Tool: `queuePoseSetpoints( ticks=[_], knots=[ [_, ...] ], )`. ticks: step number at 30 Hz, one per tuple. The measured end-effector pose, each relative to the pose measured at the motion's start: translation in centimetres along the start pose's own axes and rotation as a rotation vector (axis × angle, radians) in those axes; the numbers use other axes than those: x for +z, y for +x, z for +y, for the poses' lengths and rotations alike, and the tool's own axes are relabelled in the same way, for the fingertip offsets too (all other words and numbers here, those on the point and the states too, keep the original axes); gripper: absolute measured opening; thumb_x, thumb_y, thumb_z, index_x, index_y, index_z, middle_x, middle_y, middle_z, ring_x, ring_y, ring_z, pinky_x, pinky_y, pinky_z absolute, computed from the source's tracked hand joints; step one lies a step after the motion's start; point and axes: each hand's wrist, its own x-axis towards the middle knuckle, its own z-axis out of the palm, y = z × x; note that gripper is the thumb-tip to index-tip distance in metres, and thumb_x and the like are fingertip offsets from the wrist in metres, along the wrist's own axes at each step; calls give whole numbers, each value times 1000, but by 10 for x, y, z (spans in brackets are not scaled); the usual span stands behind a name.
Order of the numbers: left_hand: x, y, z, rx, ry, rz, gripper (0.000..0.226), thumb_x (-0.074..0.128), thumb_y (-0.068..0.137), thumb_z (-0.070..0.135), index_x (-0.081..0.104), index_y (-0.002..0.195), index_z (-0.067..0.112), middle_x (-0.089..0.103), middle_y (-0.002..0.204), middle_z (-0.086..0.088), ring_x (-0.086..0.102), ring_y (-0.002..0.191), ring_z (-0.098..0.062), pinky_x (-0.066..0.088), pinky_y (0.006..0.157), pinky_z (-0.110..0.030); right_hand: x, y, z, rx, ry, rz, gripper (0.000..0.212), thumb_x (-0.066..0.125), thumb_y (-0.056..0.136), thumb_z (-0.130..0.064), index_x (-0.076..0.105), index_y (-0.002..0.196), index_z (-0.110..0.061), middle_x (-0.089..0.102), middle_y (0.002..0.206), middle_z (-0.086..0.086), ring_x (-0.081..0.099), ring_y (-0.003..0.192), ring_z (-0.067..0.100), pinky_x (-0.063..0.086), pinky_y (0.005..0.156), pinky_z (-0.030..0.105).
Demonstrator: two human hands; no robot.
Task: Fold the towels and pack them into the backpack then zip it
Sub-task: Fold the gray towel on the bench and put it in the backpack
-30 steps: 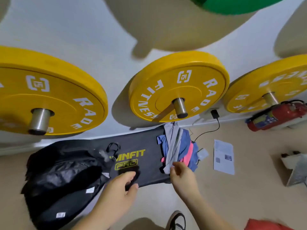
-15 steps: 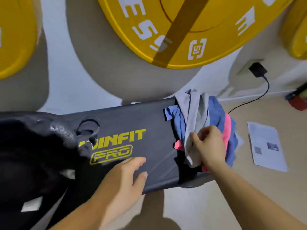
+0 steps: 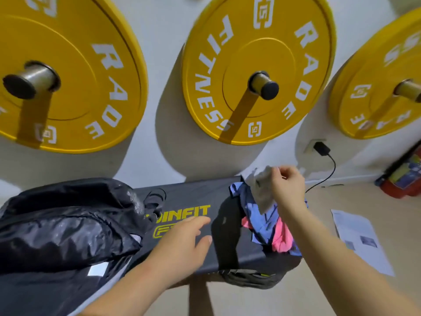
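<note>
The right hand (image 3: 288, 188) pinches a grey towel (image 3: 262, 197) in its fingers. The towel hangs lengthwise above the pile (image 3: 271, 229) at 2 o'clock on the surface (image 3: 193, 195). The left hand (image 3: 182, 245), fingers spread, is nearer the backpack (image 3: 63, 224) at 9 o'clock.

Bright overhead light, hard wall shadows, wide-angle edge bending (slight motion blur)

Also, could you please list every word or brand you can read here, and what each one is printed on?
"RADE": left yellow plate
"FITNESS", "RADE": middle yellow plate
"INFIT": black pad; its first letter is hidden, and the left hand covers most of the boxed word below
Too skewed or blurred to read: right yellow plate, paper sheet, fire extinguisher label
</note>
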Motion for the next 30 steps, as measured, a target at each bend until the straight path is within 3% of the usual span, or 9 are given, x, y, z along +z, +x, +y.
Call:
queuePoseSetpoints(
  ticks=[3, 8, 14, 18, 20, 22, 25, 27, 30],
  knots=[
    [-13, 3, 5, 28, -63, 81, 43, 60, 96, 31, 56, 139, 29, 60, 133, 14, 63, 108, -1, 51, 95, -27, -16, -15, -72, -175, 128, -27, 14, 57, 96, -22, 55, 83, -17, 57, 74, -5, 54, 66, 7, 43, 64, 27],
    [-34, 2, 12, 57, -185, 222, 43, 57, 97, 35, 56, 140, 29, 58, 135, 18, 62, 108, 4, 52, 99, -32, -43, -39, -168, -390, 267, -199, 16, 58, 98, -26, 58, 83, -28, 58, 75, 2, 54, 68, 15, 43, 60, 28],
    [-61, -1, 24, 97, -388, 358, 40, 65, 95, 33, 56, 132, 42, 57, 122, 33, 57, 114, 8, 49, 97, -22, -41, -85, -179, -176, 278, -653, 22, 58, 99, -12, 57, 79, -20, 54, 68, 0, 49, 59, 12, 35, 52, 26],
    [-63, -10, 37, 140, -610, 200, 41, 70, 85, 9, 67, 116, 35, 73, 109, 21, 66, 105, 6, 51, 88, -14, -31, -107, -163, -91, 403, -868, 10, 61, 88, -18, 55, 80, -16, 55, 72, 2, 53, 62, 14, 42, 54, 23],
    [-60, -7, 33, 90, -639, 145, 25, 67, 81, 6, 71, 98, 25, 76, 90, 14, 69, 87, -2, 57, 82, -26, -28, -113, -159, -103, 387, -923, 11, 61, 92, -16, 55, 83, -13, 56, 73, 3, 53, 62, 13, 43, 55, 20],
    [-58, -6, 26, 56, -637, 148, 6, 66, 79, 12, 60, 77, 10, 62, 68, 4, 55, 67, -13, 58, 73, -40, -26, -112, -155, -138, 312, -874, 15, 60, 100, -12, 55, 85, -12, 54, 71, 1, 49, 60, 10, 39, 53, 17],
    [-61, -6, 18, -18, -694, 210, 23, 69, 85, 8, 59, 65, 15, 48, 60, 5, 43, 60, -10, 45, 60, -21, -30, -98, -142, -214, 53, -671, 19, 56, 103, -15, 57, 84, -11, 51, 69, 0, 41, 59, 10, 31, 54, 22],
    [-68, -10, 16, -36, -732, 224, 17, 72, 89, 14, 68, 72, 18, 58, 64, 0, 50, 62, -10, 43, 60, -19, -38, -90, -128, -238, -158, -584, 20, 56, 101, -19, 59, 87, -6, 53, 70, 2, 42, 62, 12, 34, 57, 26],
    [-73, -15, 14, -12, -778, 213, 8, 73, 89, 27, 75, 91, 20, 77, 87, -8, 71, 83, -21, 56, 76, -37, -53, -92, -105, -191, -412, -591, 16, 56, 98, -17, 62, 93, -4, 58, 75, 4, 48, 67, 15, 38, 61, 27]
  ],
)
